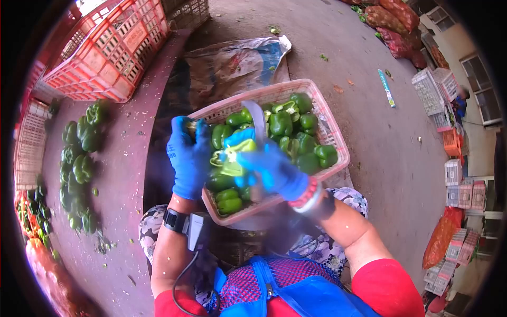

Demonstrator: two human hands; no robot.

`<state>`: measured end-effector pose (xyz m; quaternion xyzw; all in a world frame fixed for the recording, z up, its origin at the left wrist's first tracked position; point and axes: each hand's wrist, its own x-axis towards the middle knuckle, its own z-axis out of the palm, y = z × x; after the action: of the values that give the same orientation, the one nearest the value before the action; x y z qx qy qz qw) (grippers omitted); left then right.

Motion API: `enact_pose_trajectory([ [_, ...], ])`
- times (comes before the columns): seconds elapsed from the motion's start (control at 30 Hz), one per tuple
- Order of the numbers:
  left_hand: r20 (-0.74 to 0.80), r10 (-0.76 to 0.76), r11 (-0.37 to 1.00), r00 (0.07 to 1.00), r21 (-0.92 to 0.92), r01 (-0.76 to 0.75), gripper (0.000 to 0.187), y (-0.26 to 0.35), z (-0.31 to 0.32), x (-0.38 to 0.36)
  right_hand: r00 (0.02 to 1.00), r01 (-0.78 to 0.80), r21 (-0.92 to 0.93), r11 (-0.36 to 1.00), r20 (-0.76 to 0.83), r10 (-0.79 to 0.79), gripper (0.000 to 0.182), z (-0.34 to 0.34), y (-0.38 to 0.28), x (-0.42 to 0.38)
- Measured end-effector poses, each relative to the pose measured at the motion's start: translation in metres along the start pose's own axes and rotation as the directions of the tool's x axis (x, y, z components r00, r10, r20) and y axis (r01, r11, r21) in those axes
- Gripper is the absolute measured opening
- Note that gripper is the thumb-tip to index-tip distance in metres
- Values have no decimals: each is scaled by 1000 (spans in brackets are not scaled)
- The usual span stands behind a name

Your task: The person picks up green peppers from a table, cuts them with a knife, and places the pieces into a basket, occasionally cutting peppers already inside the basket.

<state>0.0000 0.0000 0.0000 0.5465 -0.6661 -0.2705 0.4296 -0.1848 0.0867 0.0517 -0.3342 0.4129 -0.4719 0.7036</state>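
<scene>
My left hand (189,161), in a blue glove, is at the left rim of the pink crate (342,140). Its fingers are closed around a small pale piece (191,127), mostly hidden. Over the crate is my right hand (277,171), also blue-gloved and blurred by motion. A curved blade (255,117) rises from it, its handle hidden in the grip. A cut-open light green pepper (232,162) is at the fingertips of that hand, its pale inside showing. Green peppers (280,123), some whole and some cut, fill the crate below.
Green peppers (83,169) lie on a raised ledge (119,185) at left. A large pink crate (113,53) stands at upper left. A worn sack (227,68) lies beyond the pepper crate. Filled sacks (392,24) and stacked crates (429,92) line the right, near a distant person (461,104).
</scene>
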Motion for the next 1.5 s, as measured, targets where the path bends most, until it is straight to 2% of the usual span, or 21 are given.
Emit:
enact_pose_trajectory([
  [0.03, -37, -67, 996, 997, -59, 65, 17, 2, -3, 5, 999, -34, -292, 956, -15, 31, 40, -5, -13, -5],
  [0.07, 9, -226, 926, 974, -308, 218, 15, 5, -9, 7, 963, 149, -772, 618, -29, -269, 57, -19, -15, -1],
  [0.1, 23, -250, 850, 968, -473, 232, 13, -5, -27, 14, 940, 153, -899, 410, 5, -340, 47, -33, -18, 8],
  [0.17, 120, -356, 652, 927, -679, 338, 16, 11, -73, -3, 981, -162, -979, 124, -174, -89, 48, -74, -6, 14],
  [0.27, -82, -284, 904, 955, -355, 238, 23, 5, -164, -43, 983, -47, -981, 191, -79, -165, 41, -89, 19, 39],
  [0.4, -118, -662, 746, 740, -202, 635, 13, -39, -295, -157, 994, 55, -934, 352, 17, -110, 38, -55, 61, 58],
  [0.47, 122, -763, 638, 634, -11, 770, 17, -91, -364, -259, 988, 135, -958, 255, 148, 32, 36, -59, 105, 63],
  [0.5, 58, -896, 429, 441, 376, 821, 20, -60, -364, -273, 960, 211, -966, 148, 233, 153, 35, -58, 124, 59],
  [0.57, 161, -575, 659, 802, 672, 338, 23, -110, -410, -372, 921, 260, -955, 143, 290, 259, 35, -42, 137, 44],
  [0.67, -196, -946, 230, 259, 160, 960, 23, -61, -385, -339, 866, 230, -937, 262, 320, 383, 36, -33, 114, 37],
  [0.73, -266, -890, 335, 370, 170, 927, 22, -61, -376, -309, 914, 198, -963, 184, 249, 321, 36, -39, 83, 40],
  [0.8, -279, -707, 504, 649, 445, 740, 19, -38, -349, -248, 991, 79, -981, 175, 96, 90, 37, -44, 58, 51],
  [0.83, -237, -573, 630, 784, 484, 607, 17, -25, -330, -214, 998, -39, -957, 289, -49, -29, 38, -42, 46, 58],
  [0.9, -160, -146, 812, 976, 544, 210, 20, -7, -280, -153, 977, -65, -980, 186, -100, -187, 44, -51, 47, 82],
  [0.97, -52, -158, 878, 986, 450, 164, 28, 29, -214, -102, 959, -118, -987, 106, -141, -247, 50, -60, 59, 99],
  [1.03, 287, 105, 913, 952, 353, -207, 25, 53, -151, -73, 961, -198, -979, 47, -204, -186, 56, -63, 78, 104],
  [1.17, 661, -9, 820, 751, 434, -372, 35, 16, -51, -92, 912, -338, -927, 164, -365, -185, 58, -82, 93, 126],
  [1.27, 661, -12, 858, 750, 392, -331, 33, -10, -43, -111, 919, -154, -814, 560, -327, -222, 36, -93, 90, 129],
  [1.33, 647, -61, 874, 760, 402, -273, 32, -29, -50, -117, 948, -47, -457, 888, -300, -104, 26, -65, 63, 118],
  [1.43, 584, -150, 856, 797, 480, -191, 32, -30, -48, -108, 995, 4, -166, 986, -96, -20, 23, -37, 70, 122],
  [1.5, 488, -193, 827, 851, 548, -127, 34, -25, -47, -96, 987, -101, -402, 910, -152, 42, 24, -35, 113, 124],
])
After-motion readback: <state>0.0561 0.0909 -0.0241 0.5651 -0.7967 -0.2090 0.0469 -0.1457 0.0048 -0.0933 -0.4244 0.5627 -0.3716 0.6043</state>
